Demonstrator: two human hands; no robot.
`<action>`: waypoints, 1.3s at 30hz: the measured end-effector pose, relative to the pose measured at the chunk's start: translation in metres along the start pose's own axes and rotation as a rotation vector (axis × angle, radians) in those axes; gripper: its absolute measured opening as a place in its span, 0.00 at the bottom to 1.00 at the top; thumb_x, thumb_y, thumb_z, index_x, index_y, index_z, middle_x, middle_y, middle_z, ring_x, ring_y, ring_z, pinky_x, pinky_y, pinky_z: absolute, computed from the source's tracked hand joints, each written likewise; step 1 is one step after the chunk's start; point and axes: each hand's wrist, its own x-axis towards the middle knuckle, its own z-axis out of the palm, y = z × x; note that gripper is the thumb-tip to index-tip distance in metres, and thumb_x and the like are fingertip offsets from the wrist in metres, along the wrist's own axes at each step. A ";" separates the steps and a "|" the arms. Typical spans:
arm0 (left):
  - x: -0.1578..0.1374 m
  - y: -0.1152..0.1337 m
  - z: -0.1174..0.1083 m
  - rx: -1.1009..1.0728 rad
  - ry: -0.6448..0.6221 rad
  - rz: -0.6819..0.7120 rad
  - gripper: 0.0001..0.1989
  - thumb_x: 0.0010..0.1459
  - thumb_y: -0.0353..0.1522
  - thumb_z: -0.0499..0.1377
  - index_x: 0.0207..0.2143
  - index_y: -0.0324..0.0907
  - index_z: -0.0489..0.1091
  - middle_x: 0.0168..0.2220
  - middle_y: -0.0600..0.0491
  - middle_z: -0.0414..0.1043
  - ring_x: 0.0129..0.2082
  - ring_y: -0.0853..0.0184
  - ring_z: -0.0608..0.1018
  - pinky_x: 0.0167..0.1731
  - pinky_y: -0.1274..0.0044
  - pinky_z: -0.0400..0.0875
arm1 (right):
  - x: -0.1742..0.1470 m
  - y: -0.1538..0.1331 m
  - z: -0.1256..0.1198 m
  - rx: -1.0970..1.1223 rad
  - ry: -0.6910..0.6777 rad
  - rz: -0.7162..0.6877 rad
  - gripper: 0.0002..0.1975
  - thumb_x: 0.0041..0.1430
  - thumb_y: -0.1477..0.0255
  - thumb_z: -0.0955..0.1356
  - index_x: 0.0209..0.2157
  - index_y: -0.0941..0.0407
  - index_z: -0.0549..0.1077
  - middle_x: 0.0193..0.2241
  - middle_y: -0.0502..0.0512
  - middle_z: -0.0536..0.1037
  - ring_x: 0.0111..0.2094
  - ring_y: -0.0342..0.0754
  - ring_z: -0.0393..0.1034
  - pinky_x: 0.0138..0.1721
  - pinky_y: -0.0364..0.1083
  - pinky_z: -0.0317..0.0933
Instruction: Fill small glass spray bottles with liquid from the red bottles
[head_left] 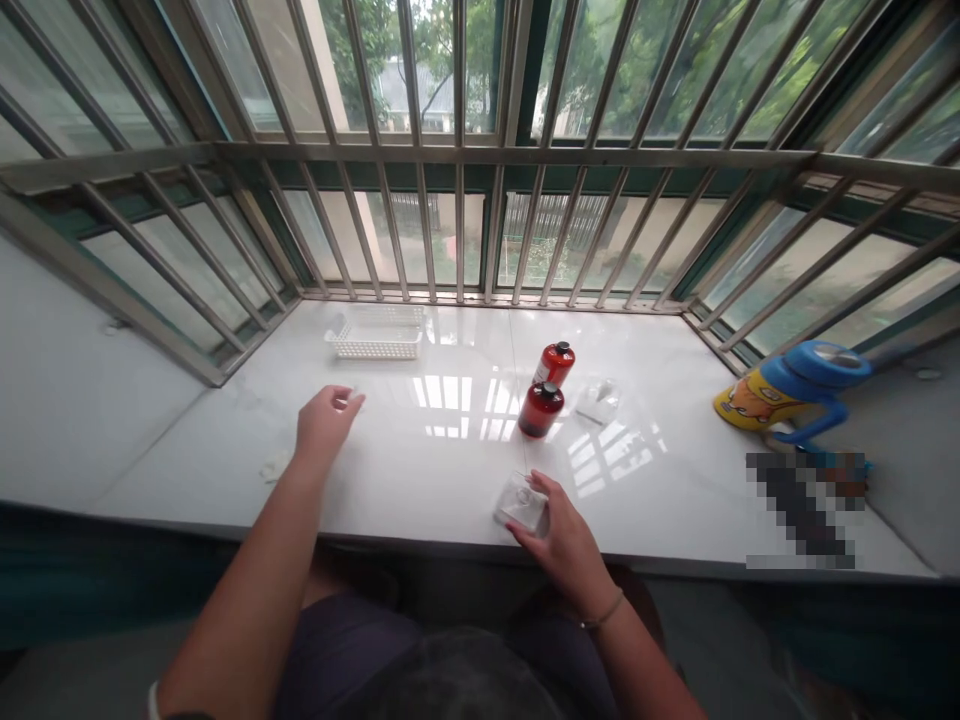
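My right hand (555, 528) grips the edge of a small clear plastic box (519, 503) near the front edge of the white counter. Above the left part of the counter, my left hand (327, 420) is closed in a pinch. A tiny whitish bit shows at its fingertips, too small to name. Two dark red bottles with black caps stand beyond the box, the nearer bottle (541, 412) partly covering the farther bottle (556, 362). A clear plastic piece (598, 401) lies to their right. Beside my left forearm rests a pale, flat item (274, 467).
A white perforated basket (377, 350) sits at the back left, below the barred window (487, 155). On the right, a yellow and blue bottle with a handle (787, 388) leans near the wall, and a pixelated dark object (802, 505) lies in front of it.
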 end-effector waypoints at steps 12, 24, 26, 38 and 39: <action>-0.199 0.107 0.060 -1.185 -0.480 0.226 0.16 0.59 0.39 0.74 0.45 0.41 0.78 0.44 0.46 0.85 0.45 0.58 0.87 0.50 0.66 0.84 | 0.015 -0.016 0.015 0.024 0.036 -0.005 0.36 0.61 0.62 0.77 0.65 0.49 0.63 0.59 0.61 0.77 0.59 0.62 0.76 0.61 0.61 0.73; -0.200 0.108 0.098 -1.120 -0.586 0.293 0.14 0.64 0.39 0.70 0.47 0.42 0.76 0.46 0.47 0.82 0.49 0.56 0.85 0.56 0.60 0.81 | 0.017 -0.023 0.012 0.077 0.034 0.008 0.33 0.60 0.66 0.77 0.62 0.50 0.65 0.56 0.59 0.77 0.56 0.59 0.77 0.58 0.58 0.74; -0.199 0.104 0.097 -0.962 -0.557 0.359 0.14 0.66 0.39 0.68 0.51 0.45 0.76 0.51 0.46 0.81 0.55 0.54 0.83 0.62 0.57 0.76 | 0.016 -0.023 0.012 0.077 0.044 -0.002 0.33 0.59 0.69 0.77 0.62 0.50 0.65 0.56 0.59 0.77 0.56 0.58 0.77 0.58 0.57 0.74; -0.193 0.102 0.114 -0.655 -0.690 0.559 0.40 0.54 0.39 0.77 0.65 0.47 0.66 0.66 0.42 0.68 0.67 0.47 0.72 0.68 0.54 0.66 | 0.014 -0.023 -0.006 0.277 -0.155 0.026 0.51 0.56 0.77 0.73 0.75 0.51 0.49 0.72 0.67 0.62 0.72 0.63 0.60 0.71 0.66 0.60; -0.194 0.102 0.115 -0.656 -0.678 0.566 0.38 0.54 0.40 0.76 0.64 0.47 0.67 0.64 0.43 0.69 0.65 0.48 0.73 0.67 0.55 0.68 | 0.012 -0.026 -0.012 0.309 -0.175 0.030 0.51 0.56 0.78 0.72 0.76 0.50 0.47 0.75 0.66 0.58 0.75 0.62 0.56 0.73 0.66 0.56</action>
